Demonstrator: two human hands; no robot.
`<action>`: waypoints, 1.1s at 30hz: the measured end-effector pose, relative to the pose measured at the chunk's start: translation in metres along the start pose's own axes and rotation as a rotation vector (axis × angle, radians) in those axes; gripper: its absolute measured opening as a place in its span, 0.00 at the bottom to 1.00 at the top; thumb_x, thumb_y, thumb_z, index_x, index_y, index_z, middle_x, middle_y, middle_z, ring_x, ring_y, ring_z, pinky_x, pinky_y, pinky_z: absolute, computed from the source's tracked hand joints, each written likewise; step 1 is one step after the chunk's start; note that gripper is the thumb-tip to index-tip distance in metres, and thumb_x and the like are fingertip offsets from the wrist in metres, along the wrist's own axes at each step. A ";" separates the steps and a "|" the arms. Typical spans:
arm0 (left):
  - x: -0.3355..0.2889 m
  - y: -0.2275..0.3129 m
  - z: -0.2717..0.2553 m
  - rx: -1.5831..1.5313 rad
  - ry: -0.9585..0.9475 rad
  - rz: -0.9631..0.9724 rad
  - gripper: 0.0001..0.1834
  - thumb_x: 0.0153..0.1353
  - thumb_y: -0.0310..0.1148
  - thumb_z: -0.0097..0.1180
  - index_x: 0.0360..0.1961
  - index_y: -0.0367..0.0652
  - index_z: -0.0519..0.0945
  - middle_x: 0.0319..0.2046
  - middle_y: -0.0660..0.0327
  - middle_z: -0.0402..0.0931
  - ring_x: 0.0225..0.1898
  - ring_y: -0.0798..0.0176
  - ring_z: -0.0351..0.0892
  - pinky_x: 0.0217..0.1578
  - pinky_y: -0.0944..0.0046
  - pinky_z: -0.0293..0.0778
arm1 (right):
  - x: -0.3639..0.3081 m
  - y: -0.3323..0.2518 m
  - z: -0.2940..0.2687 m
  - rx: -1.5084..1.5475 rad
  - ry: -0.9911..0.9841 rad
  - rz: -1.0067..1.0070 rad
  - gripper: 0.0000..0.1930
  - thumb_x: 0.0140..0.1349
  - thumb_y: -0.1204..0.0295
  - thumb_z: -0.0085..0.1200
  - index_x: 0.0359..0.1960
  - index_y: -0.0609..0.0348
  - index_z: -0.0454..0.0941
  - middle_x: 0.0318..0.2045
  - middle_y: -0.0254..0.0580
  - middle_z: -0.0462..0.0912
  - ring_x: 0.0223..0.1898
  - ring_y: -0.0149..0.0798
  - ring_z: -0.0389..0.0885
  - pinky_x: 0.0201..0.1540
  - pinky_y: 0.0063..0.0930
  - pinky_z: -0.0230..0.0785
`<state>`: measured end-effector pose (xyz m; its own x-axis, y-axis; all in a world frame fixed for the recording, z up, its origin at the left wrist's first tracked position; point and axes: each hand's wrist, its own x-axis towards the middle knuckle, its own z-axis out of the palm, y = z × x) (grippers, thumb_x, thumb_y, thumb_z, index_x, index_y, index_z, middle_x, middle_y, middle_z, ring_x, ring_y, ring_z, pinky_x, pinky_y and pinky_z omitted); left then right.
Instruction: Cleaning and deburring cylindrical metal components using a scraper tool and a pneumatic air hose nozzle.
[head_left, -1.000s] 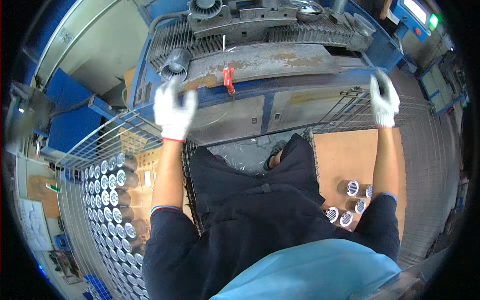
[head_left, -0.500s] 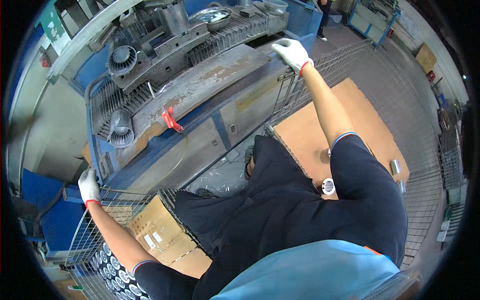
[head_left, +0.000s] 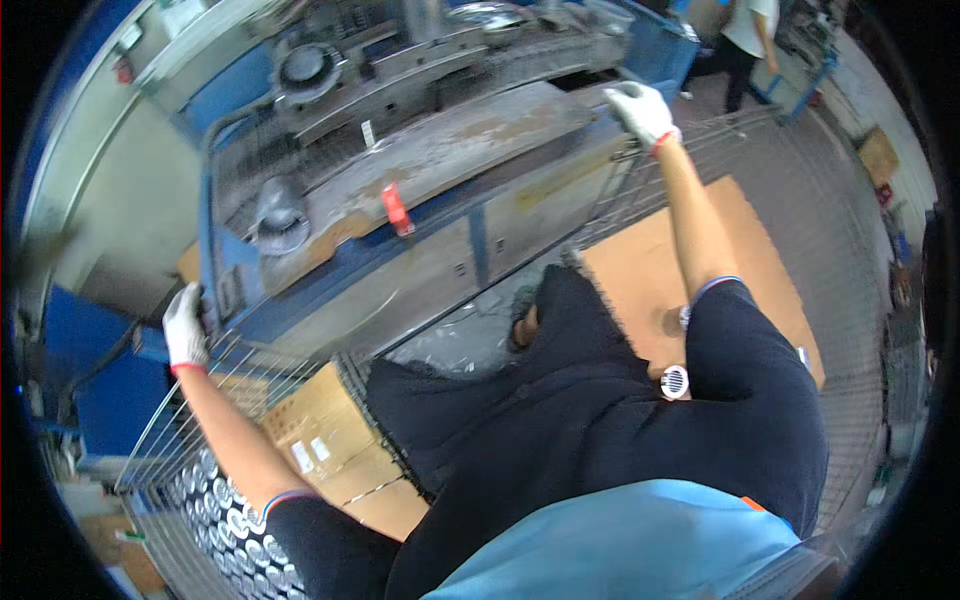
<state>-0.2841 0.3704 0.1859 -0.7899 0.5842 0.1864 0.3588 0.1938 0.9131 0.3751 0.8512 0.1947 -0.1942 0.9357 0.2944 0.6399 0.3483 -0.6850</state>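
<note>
The worn metal tabletop [head_left: 450, 145] lies between the fingers of both gloved hands; it looks heavy, stiff and hard to budge, best held by its edges. The left hand's [head_left: 186, 330] fingers bend partway beside the blue frame [head_left: 208, 255]; the right hand's [head_left: 642, 112] curl near the tabletop's right end. Whether either grips anything is unclear.

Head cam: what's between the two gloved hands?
Head view: between left hand and right hand lie a patchy metal plate, a grey cylindrical part near its left end and a red item at its front edge.
</note>
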 end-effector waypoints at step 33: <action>-0.005 -0.002 0.000 0.010 0.009 -0.127 0.13 0.69 0.38 0.59 0.46 0.41 0.88 0.25 0.64 0.79 0.17 0.72 0.70 0.18 0.69 0.65 | -0.004 0.011 0.005 0.348 0.049 0.042 0.18 0.72 0.60 0.62 0.52 0.62 0.85 0.30 0.30 0.83 0.27 0.23 0.75 0.28 0.21 0.66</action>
<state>-0.2813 0.3668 0.1830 -0.8335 0.5477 0.0725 0.2603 0.2736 0.9259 0.3786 0.8516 0.1826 -0.1322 0.9487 0.2873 0.3533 0.3159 -0.8806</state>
